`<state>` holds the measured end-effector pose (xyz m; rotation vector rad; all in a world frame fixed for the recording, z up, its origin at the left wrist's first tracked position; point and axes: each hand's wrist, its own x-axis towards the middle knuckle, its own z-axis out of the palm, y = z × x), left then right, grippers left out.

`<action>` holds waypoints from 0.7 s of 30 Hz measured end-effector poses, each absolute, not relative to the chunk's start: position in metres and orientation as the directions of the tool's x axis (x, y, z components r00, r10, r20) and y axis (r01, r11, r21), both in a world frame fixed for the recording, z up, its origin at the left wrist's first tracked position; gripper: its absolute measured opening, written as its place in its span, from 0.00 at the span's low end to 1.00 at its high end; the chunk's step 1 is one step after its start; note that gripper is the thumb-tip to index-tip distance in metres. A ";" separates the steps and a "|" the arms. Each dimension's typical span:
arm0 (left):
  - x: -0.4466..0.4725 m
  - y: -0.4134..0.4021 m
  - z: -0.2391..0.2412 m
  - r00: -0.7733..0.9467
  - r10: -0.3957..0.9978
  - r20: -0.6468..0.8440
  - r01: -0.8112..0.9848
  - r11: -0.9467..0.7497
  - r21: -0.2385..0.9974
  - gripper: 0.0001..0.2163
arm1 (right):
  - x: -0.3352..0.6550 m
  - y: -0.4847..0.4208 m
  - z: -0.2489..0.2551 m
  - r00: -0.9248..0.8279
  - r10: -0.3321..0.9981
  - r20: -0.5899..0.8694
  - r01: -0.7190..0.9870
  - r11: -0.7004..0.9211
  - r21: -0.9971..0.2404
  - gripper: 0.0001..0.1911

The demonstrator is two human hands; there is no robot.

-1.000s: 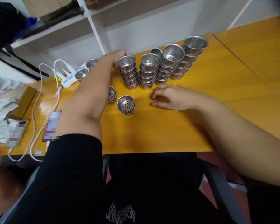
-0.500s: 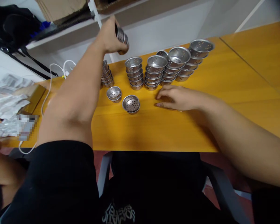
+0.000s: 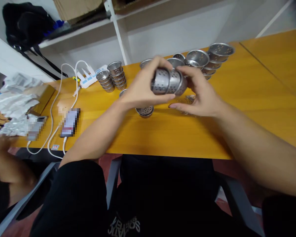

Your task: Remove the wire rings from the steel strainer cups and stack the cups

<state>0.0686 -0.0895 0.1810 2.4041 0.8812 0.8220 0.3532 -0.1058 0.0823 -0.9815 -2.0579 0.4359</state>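
Observation:
My left hand (image 3: 145,82) is wrapped round a short stack of perforated metal cups (image 3: 162,82), which lies sideways above the table. At the stack's far end, my right hand (image 3: 199,92) has its fingers and thumb apart; whether a fingertip touches the last cup, I cannot tell. Below the hands, a few nested perforated cups (image 3: 145,112) sit on the table, partly covered by my left hand. Some thin shiny pieces (image 3: 189,98) show beside my right palm, too blurred to name.
Taller cup stacks (image 3: 220,51) stand along the back of the wooden table (image 3: 175,138), some hidden behind my hands. Two more stacks (image 3: 117,75) are at the back left, near a power strip (image 3: 88,77), white cables and a phone (image 3: 70,121). Another person's arm (image 3: 12,161) is at far left.
My left hand has brought the cup stack from the back left down and right, in front of my right hand. My right hand has lifted slightly and spread its fingers wider.

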 end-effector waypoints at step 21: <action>-0.110 -0.059 0.170 0.227 0.943 0.242 0.771 -0.326 0.547 0.49 | 0.366 -0.084 0.058 -0.491 0.811 0.319 0.585 0.578 -0.570 0.47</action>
